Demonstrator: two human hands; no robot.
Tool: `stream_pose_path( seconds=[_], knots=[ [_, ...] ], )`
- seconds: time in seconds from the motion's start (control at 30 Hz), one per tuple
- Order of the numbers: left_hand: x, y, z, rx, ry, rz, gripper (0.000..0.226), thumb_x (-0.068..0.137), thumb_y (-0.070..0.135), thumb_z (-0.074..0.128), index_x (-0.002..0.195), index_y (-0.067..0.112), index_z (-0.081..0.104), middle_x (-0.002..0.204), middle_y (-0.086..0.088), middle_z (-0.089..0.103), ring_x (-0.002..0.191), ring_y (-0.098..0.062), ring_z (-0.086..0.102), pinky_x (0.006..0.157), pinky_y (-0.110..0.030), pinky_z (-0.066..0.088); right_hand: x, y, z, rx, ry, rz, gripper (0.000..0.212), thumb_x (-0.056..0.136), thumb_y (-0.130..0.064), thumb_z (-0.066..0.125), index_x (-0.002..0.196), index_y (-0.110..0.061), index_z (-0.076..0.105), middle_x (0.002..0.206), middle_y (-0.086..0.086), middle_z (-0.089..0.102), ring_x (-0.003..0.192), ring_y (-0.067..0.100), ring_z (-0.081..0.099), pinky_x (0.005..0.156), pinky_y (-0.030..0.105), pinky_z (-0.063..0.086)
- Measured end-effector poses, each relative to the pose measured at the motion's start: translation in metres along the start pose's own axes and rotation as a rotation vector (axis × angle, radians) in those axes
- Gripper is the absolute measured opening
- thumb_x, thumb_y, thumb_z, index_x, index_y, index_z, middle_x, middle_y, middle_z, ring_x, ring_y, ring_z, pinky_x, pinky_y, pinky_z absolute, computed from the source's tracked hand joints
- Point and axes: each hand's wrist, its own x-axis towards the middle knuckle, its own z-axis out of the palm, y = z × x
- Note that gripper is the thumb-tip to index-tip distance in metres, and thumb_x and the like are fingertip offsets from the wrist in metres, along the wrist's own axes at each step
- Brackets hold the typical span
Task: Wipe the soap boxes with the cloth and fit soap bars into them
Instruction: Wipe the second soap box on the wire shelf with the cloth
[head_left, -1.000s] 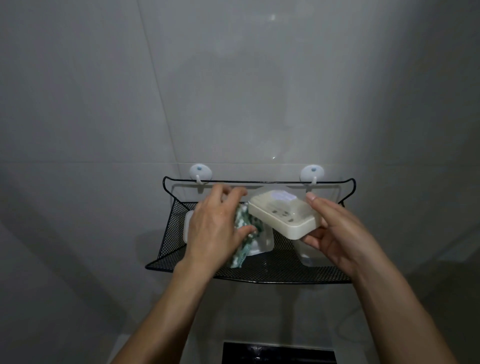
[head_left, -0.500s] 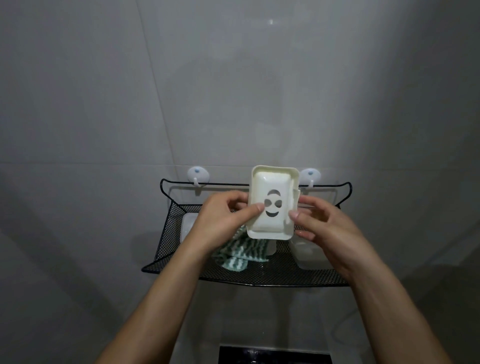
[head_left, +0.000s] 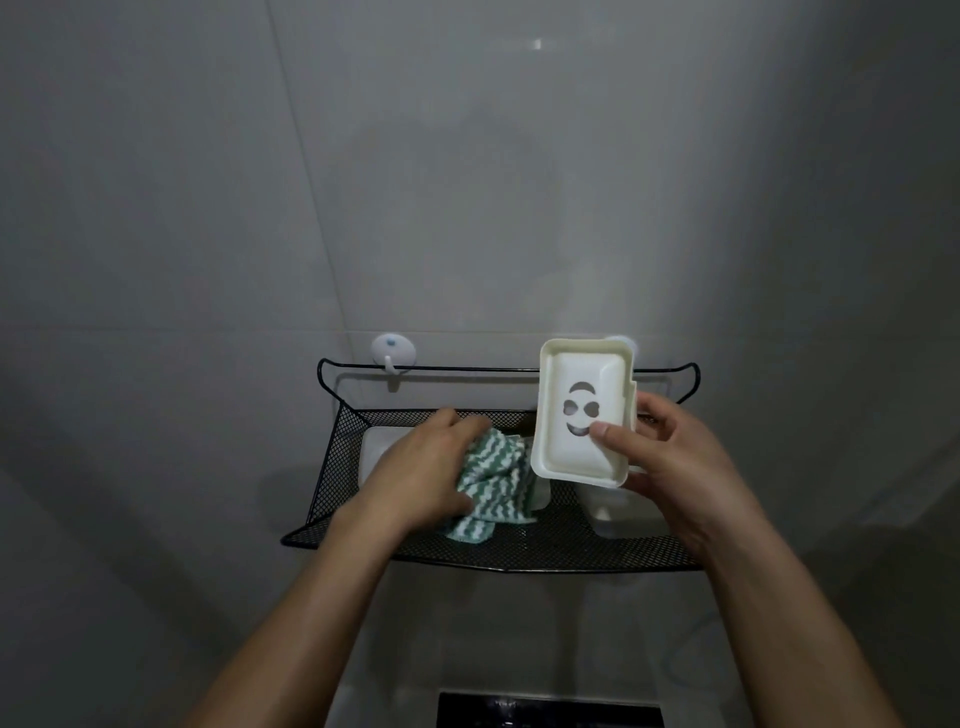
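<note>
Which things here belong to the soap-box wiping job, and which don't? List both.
Part of the job:
- cream soap box, held up by the right hand
- green-and-white striped cloth, gripped by the left hand
- white soap boxes on the rack

Just there:
- black mesh rack
- wall hook

bathroom, tiled wall (head_left: 467, 182), mesh shelf (head_left: 332, 478)
</note>
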Motion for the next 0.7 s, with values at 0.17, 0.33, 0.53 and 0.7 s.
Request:
stream_pose_path(
  seconds=[0.17, 0.33, 0.53, 0.7],
  knots=[
    [0.006, 0.002, 0.009, -0.035, 0.175, -0.030, 0.030, 0.081, 0.010, 0.067, 0.108, 0.022, 0.062, 0.101, 0.002, 0.046, 0.096, -0.022, 0.055, 0.072, -0.025, 0.037, 0.000, 0.000, -0.005, -0.024, 0.037, -0.023, 0.041, 0.082, -0.007, 0.077, 0.120, -0.016, 0.062, 0.093, 0.007, 0.078, 0.085, 0.026, 0.076, 0.080, 0.047, 0.059],
    [0.003, 0.004, 0.000, -0.171, 0.197, -0.033, 0.009, 0.083, 0.013, 0.063, 0.085, 0.019, 0.057, 0.089, 0.004, 0.059, 0.087, -0.019, 0.056, 0.066, -0.032, 0.037, 0.002, 0.002, -0.011, -0.020, 0.053, -0.043, 0.041, 0.081, -0.007, 0.077, 0.118, -0.015, 0.063, 0.092, 0.010, 0.078, 0.083, 0.026, 0.076, 0.074, 0.042, 0.060],
    [-0.006, 0.019, -0.046, -0.658, 0.437, -0.092, 0.013, 0.086, 0.027, 0.067, 0.085, 0.029, 0.054, 0.087, 0.004, 0.069, 0.073, -0.008, 0.066, 0.057, -0.029, 0.054, 0.003, 0.004, -0.009, -0.040, 0.064, -0.069, 0.039, 0.081, -0.008, 0.078, 0.116, -0.018, 0.063, 0.089, 0.005, 0.078, 0.079, 0.021, 0.076, 0.062, 0.035, 0.058],
    [-0.009, 0.055, -0.063, -0.554, 0.684, 0.074, 0.015, 0.084, 0.027, 0.070, 0.098, 0.031, 0.069, 0.081, 0.010, 0.069, 0.067, -0.003, 0.060, 0.059, -0.017, 0.047, 0.003, 0.005, 0.006, -0.032, -0.018, -0.078, 0.037, 0.084, -0.010, 0.076, 0.116, -0.022, 0.062, 0.093, 0.004, 0.078, 0.082, 0.023, 0.076, 0.069, 0.046, 0.062]
  ],
)
